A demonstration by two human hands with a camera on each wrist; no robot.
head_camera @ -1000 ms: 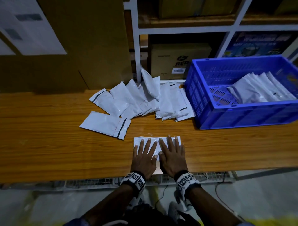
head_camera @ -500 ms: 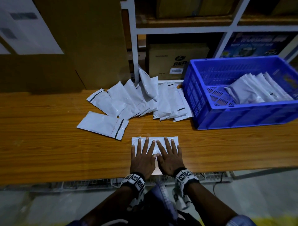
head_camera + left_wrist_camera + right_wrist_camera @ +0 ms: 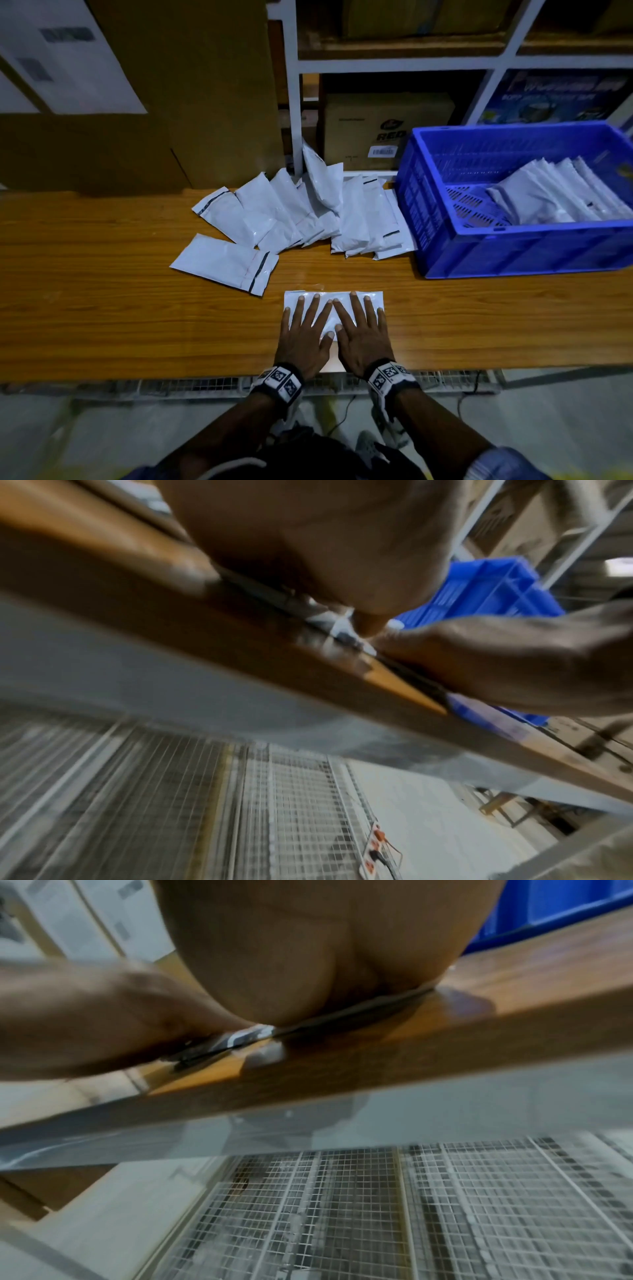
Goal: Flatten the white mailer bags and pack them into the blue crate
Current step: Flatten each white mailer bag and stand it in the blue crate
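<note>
A white mailer bag (image 3: 330, 297) lies flat near the front edge of the wooden table (image 3: 102, 308). My left hand (image 3: 303, 329) and right hand (image 3: 361, 327) press on it side by side, palms down, fingers straight and spread. In the wrist views only the palms (image 3: 325, 547) (image 3: 308, 947) and a sliver of the bag (image 3: 253, 1034) show at the table edge. A loose pile of white mailers (image 3: 308, 212) lies behind, one single mailer (image 3: 226, 262) to the left. The blue crate (image 3: 513, 253) at the right holds several flattened mailers (image 3: 555, 192).
Cardboard boxes (image 3: 171, 102) stand behind the table on the left. A white shelf frame (image 3: 294, 102) with a carton (image 3: 387, 130) rises behind the pile. Under the table's front edge runs a wire mesh rack (image 3: 377, 1204).
Both hands have slid slightly apart and back across the mailer, still pressing it flat. The mailer stays in place on the table.
</note>
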